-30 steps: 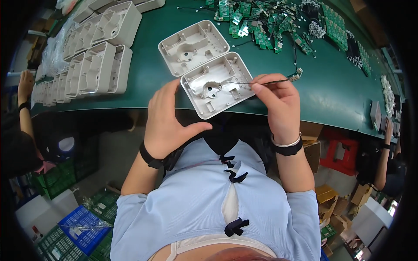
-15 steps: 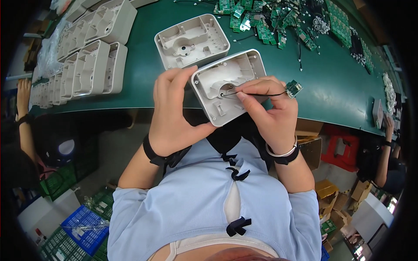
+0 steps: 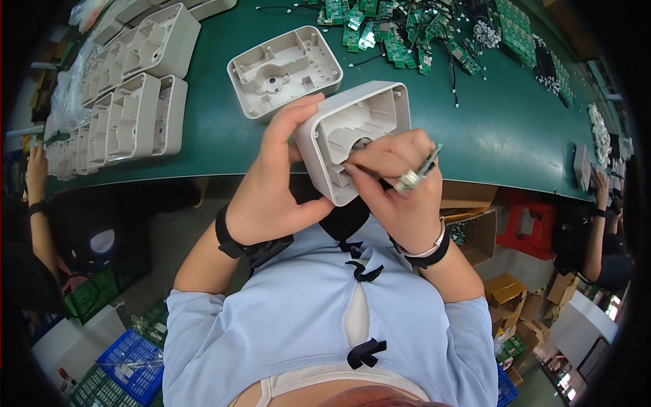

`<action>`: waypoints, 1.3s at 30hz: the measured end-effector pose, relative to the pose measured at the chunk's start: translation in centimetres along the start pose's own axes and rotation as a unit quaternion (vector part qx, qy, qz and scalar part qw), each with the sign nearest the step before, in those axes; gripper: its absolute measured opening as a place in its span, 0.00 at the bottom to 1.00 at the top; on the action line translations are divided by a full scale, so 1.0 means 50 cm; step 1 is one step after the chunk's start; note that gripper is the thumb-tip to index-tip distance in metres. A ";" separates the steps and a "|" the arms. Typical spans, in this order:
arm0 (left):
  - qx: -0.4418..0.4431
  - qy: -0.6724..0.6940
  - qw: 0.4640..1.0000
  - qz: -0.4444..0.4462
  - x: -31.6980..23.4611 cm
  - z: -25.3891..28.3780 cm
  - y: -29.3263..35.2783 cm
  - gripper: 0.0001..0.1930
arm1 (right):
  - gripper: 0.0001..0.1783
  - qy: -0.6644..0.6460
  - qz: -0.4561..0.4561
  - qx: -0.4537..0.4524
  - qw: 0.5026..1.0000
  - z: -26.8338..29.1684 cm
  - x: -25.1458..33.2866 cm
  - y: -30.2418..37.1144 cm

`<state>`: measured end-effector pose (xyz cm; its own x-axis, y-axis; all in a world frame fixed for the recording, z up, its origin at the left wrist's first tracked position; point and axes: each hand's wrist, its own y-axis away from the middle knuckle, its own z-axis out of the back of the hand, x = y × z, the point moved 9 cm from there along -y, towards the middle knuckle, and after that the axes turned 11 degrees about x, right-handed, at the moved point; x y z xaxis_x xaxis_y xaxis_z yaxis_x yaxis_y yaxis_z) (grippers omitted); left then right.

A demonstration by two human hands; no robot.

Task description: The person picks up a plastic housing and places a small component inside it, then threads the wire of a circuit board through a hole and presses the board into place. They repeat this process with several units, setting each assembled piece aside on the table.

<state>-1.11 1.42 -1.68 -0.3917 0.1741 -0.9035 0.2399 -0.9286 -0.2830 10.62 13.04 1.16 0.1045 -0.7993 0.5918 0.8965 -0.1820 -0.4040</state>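
My left hand [image 3: 261,193] grips an off-white plastic housing [image 3: 314,157] by its left side, fingers at the far corner and thumb at the near one. The housing tilts, its hollow inside facing me and to the right. Reaching into it, my right hand [image 3: 410,197] has thumb and forefinger pinched near the round hub inside. The thin black cable in that pinch is mostly hidden by the fingers. A small green circuit board [image 3: 427,163] stands edge-on over the back of my right hand. Beyond, a second off-white housing [image 3: 298,64] lies open side up on the green table.
Several off-white housings [image 3: 132,122] stand in rows at the left, beside clear plastic bags [image 3: 73,88]. Loose circuit boards [image 3: 400,47] with cables pile up at the far right. More boards lie along the right edge [image 3: 519,34]. Other people's arms [image 3: 42,230] show at both sides.
The housing has tipped up, showing more of its outer wall. My right hand has moved left and deeper into it, and the circuit board has swung edge-on.
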 end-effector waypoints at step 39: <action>-0.030 0.034 0.976 0.211 0.037 0.035 0.036 0.55 | 0.14 -0.157 0.040 0.110 0.981 -0.008 0.020 0.017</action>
<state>-2.94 -0.51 -3.32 -0.1877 -0.1969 -0.9623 0.4198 -0.9018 0.1027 11.34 11.84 1.14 0.2747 -0.5833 0.7644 0.9476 0.0293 -0.3181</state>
